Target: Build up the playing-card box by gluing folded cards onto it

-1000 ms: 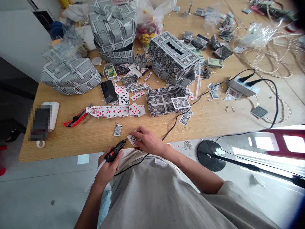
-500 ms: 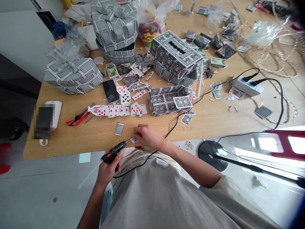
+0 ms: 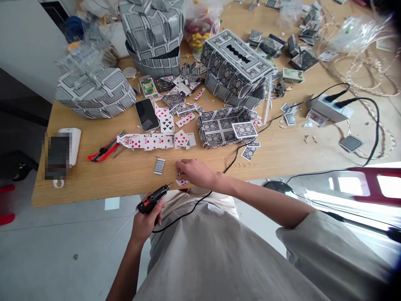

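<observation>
My left hand [image 3: 148,218] is wrapped around a black hot glue gun [image 3: 153,200], its cord running across my lap. The gun's metal tip points at a small playing card piece [image 3: 181,182] at the table's front edge. Over that piece bends my right hand [image 3: 200,173], fingers closed on it and partly hiding it. A folded grey card [image 3: 159,166] lies a little to the left. Behind are a strip of joined red-diamond cards [image 3: 152,141] and an open box woven from cards [image 3: 216,131], with a loose card [image 3: 244,130] on its rim.
A red utility knife [image 3: 105,151], a phone [image 3: 146,114] and a white device [image 3: 73,146] lie on the left. Card-woven baskets [image 3: 97,96] and a lidded card box [image 3: 236,69] stand behind. A black cord leads to a power strip [image 3: 330,108] on the right.
The camera view has shifted slightly. My right hand's fingers have moved a little off the card piece, showing more of it. The glue gun stays in my left hand, its tip still near the piece.
</observation>
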Tool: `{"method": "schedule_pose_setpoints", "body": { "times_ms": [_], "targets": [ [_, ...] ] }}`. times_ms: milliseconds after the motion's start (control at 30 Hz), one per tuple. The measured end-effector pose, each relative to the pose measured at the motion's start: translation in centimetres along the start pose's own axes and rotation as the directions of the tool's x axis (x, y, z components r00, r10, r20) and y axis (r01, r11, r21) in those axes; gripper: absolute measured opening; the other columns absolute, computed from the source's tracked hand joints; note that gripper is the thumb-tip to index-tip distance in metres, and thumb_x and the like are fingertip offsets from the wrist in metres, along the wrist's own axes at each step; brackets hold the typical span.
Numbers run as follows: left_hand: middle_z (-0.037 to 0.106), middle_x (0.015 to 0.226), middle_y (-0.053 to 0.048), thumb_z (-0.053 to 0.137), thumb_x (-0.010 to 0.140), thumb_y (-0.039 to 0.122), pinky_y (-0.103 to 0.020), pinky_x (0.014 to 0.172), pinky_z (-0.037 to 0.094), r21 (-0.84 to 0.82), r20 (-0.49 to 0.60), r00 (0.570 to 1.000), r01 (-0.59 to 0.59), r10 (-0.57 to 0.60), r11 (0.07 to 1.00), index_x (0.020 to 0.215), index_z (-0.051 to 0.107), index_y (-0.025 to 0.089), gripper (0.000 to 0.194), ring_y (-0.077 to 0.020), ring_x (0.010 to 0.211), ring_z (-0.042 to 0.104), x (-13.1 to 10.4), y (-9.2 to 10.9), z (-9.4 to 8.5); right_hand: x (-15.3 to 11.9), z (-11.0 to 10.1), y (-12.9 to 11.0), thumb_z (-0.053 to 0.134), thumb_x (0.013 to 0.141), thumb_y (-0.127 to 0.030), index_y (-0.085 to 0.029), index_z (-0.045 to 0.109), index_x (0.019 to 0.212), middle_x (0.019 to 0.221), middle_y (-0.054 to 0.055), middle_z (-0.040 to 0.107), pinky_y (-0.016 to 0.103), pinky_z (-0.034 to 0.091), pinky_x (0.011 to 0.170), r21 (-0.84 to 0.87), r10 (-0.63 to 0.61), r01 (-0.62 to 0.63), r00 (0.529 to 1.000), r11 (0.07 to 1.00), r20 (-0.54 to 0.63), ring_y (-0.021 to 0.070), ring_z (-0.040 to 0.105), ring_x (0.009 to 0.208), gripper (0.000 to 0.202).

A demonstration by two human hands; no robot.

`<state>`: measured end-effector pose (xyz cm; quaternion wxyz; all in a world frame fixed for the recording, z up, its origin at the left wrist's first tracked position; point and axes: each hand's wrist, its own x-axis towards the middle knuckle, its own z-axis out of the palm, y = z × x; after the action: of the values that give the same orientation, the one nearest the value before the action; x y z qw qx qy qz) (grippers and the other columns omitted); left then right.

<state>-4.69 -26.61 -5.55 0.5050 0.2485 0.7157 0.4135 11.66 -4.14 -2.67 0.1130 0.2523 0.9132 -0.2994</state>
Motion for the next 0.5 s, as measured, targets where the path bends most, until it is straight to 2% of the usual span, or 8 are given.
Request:
{"method": "schedule_pose_setpoints", "body": {
  "times_ms": [167,333,500],
  "targets": [
    [0.062,0.061,0.003,0.075,0.089,0.059,-0.025,0.044,0.047,0.000,0.000,1.000,0.027,-0.027,1.000,0.086,0.066,0.019,0.041,-0.0126,0.046,0.056,0.1,0.2,0.2,1.0,-0.3,-0.5,0.070,0.103,-0.030,-0.015,0.058,0.130,0.119,0.015,0.077,0.032,0.055,0.079,-0.077,0.020,-0.016,0.999,0.997,0.050,0.0299,0.076,0.104,0.033],
    [0.059,0.056,0.004,0.074,0.090,0.058,-0.024,0.046,0.044,0.006,-0.013,0.999,0.029,-0.029,1.000,0.084,0.064,0.020,0.040,-0.0118,0.045,0.053,-0.4,1.1,1.0,1.8,-0.5,-0.7,0.068,0.101,-0.020,-0.015,0.063,0.120,0.109,0.019,0.077,0.036,0.058,0.079,-0.094,-0.037,0.044,0.997,0.995,0.065,0.0328,0.077,0.100,0.020],
    [0.059,0.056,0.004,0.073,0.089,0.059,-0.024,0.045,0.044,0.029,-0.034,0.999,0.033,-0.032,0.999,0.083,0.064,0.020,0.040,-0.0121,0.044,0.053,-0.3,1.3,1.6,1.0,0.6,-0.6,0.063,0.106,-0.022,-0.015,0.063,0.122,0.115,0.017,0.074,0.035,0.056,0.073,-0.123,-0.025,0.030,0.999,0.992,0.037,0.0300,0.077,0.095,0.019]
  ]
}}
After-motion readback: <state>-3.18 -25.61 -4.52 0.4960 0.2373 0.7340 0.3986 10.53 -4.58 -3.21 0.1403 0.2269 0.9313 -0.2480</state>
